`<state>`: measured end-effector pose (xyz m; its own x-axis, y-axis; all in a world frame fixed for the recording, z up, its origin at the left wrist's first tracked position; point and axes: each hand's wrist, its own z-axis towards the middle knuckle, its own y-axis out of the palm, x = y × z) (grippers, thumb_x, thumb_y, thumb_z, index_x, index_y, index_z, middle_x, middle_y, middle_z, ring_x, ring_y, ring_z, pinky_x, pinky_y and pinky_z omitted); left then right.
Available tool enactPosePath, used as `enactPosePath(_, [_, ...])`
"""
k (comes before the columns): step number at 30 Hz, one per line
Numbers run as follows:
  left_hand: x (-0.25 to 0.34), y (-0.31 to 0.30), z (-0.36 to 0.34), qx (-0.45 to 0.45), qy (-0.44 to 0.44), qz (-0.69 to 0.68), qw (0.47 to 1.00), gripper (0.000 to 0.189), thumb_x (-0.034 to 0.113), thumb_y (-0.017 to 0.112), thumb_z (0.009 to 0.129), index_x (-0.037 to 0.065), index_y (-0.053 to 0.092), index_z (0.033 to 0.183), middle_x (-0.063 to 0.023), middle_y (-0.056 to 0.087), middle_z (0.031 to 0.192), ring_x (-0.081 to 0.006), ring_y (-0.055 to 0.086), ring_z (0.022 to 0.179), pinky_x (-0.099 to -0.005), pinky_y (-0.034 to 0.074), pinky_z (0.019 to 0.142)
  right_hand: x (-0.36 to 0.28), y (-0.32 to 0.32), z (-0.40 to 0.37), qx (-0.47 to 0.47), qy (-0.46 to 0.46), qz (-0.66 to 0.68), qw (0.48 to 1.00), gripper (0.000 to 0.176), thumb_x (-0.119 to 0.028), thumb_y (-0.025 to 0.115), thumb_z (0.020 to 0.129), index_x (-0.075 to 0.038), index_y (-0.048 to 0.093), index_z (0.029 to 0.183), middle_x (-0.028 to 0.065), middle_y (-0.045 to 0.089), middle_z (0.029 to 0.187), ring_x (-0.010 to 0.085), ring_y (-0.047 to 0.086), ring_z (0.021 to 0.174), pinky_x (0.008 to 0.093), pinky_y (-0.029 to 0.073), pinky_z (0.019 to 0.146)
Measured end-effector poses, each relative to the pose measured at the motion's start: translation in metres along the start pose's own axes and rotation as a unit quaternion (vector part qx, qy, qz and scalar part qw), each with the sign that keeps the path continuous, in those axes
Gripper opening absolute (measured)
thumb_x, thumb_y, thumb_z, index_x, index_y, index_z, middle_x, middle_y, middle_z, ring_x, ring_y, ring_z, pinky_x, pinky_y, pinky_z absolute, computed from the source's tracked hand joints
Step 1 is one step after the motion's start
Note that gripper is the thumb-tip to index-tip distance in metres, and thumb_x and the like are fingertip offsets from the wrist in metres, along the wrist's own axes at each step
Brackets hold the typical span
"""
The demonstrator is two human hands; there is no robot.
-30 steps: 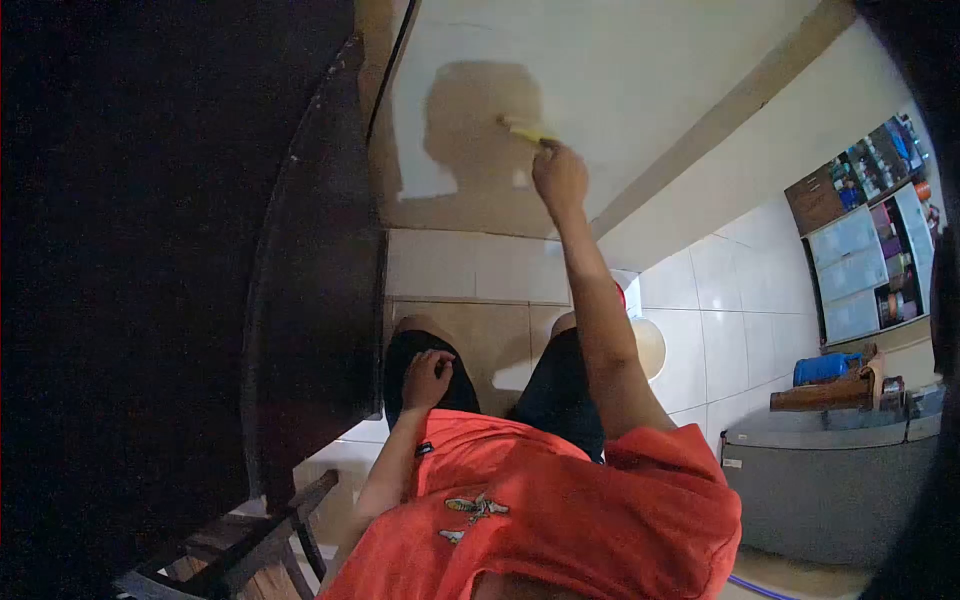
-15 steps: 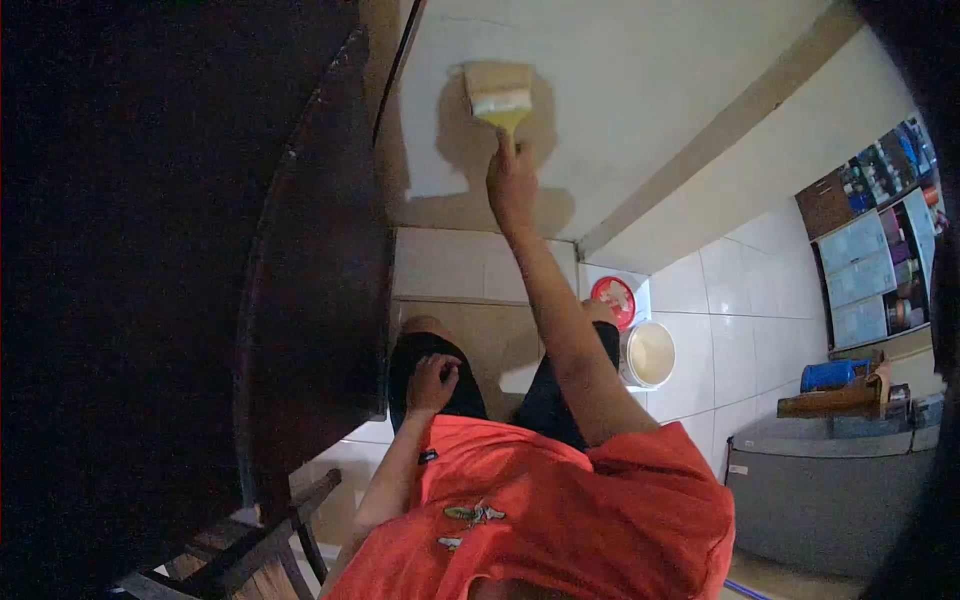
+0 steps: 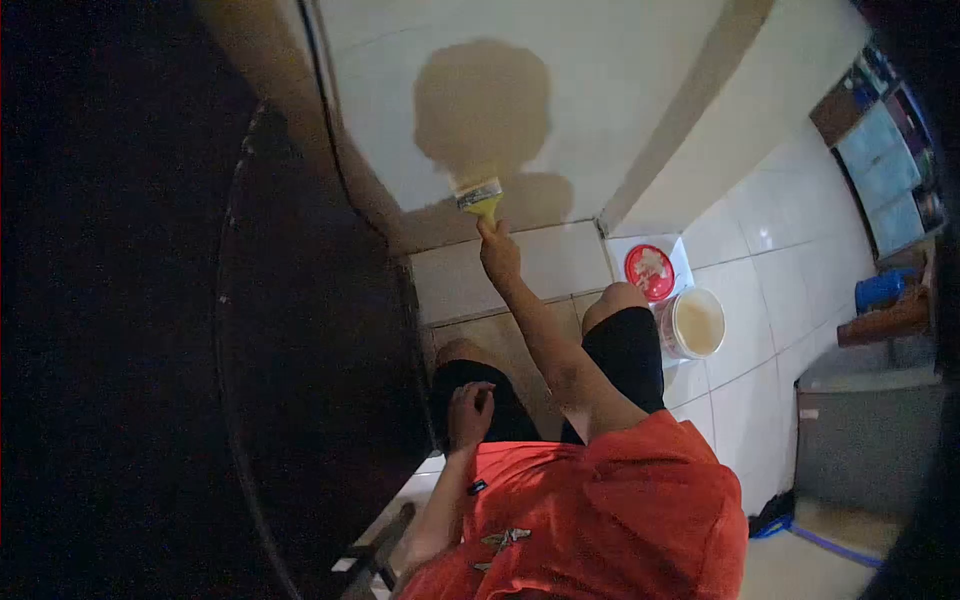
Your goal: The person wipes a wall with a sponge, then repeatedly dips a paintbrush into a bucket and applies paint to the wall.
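Observation:
My right hand (image 3: 498,254) reaches forward and grips the yellow handle of a paintbrush (image 3: 480,196). The brush's bristles press against the white wall (image 3: 620,90), at the lower edge of a tan, freshly painted patch (image 3: 483,105). My left hand (image 3: 469,412) rests with curled fingers on my left thigh, on the black shorts, holding nothing. I crouch or sit facing the wall in an orange shirt. An open paint bucket (image 3: 691,323) stands on the floor by my right knee, with its red lid (image 3: 650,270) lying beside it.
A large dark wooden panel (image 3: 300,380) fills the left side close to my left arm. White floor tiles (image 3: 760,300) spread to the right. A grey cabinet (image 3: 865,420) and shelves with items (image 3: 890,130) stand at the far right.
The brush has come down the wall from high on the patch to its lower edge. The view has shifted, and the bucket and lid now show fully. The left hand stays on the thigh.

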<state>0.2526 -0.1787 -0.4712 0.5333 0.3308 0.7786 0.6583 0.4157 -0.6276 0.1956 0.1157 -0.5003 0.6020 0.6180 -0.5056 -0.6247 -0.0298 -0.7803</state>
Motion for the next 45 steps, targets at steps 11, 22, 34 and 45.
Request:
enactPosePath(11, [-0.006, 0.007, 0.001, -0.004, 0.008, -0.005, 1.000, 0.013, 0.014, 0.056, 0.081, 0.009, 0.062, 0.092, -0.0087, 0.061, 0.088, -0.0260, 0.057, 0.082, -0.0362, 0.044, 0.078, 0.006, 0.016, -0.049, -0.013, 0.173, 0.011, 0.985, 0.034, -0.025, 0.050, 0.089, -0.006, 0.045, 0.116, 0.0212, 0.057, 0.081, 0.0370, 0.060, 0.065, 0.0437, 0.049, 0.053])
enactPosePath(22, [-0.007, 0.011, 0.001, -0.007, 0.002, 0.004, 1.000, 0.014, 0.015, 0.055, 0.083, 0.010, 0.063, 0.093, -0.0081, 0.061, 0.089, -0.0264, 0.056, 0.084, -0.0364, 0.043, 0.079, -0.039, -0.024, -0.010, -0.034, 0.398, 0.466, 0.790, 0.040, -0.021, 0.065, 0.079, 0.006, 0.048, 0.104, 0.0217, 0.060, 0.087, 0.0277, 0.065, 0.065, 0.0362, 0.051, 0.063])
enactPosePath(34, [-0.013, 0.014, -0.001, 0.000, 0.009, 0.055, 0.998, 0.016, 0.016, 0.057, 0.082, 0.006, 0.060, 0.094, -0.0096, 0.060, 0.088, -0.0289, 0.056, 0.084, -0.0377, 0.043, 0.078, -0.152, -0.073, 0.045, 0.129, 0.258, 0.439, 0.851, 0.028, -0.017, 0.065, 0.079, 0.002, 0.049, 0.094, 0.0172, 0.056, 0.084, 0.0300, 0.057, 0.080, 0.0402, 0.043, 0.071])
enactPosePath(45, [-0.007, 0.008, 0.000, -0.020, 0.013, 0.049, 0.999, 0.014, 0.015, 0.055, 0.083, 0.008, 0.061, 0.093, -0.0085, 0.061, 0.089, -0.0277, 0.056, 0.086, -0.0369, 0.043, 0.080, -0.130, -0.070, 0.056, 0.138, 0.132, 0.472, 0.861, 0.024, -0.016, 0.062, 0.083, 0.000, 0.049, 0.095, 0.0153, 0.058, 0.085, 0.0253, 0.059, 0.081, 0.0359, 0.045, 0.073])
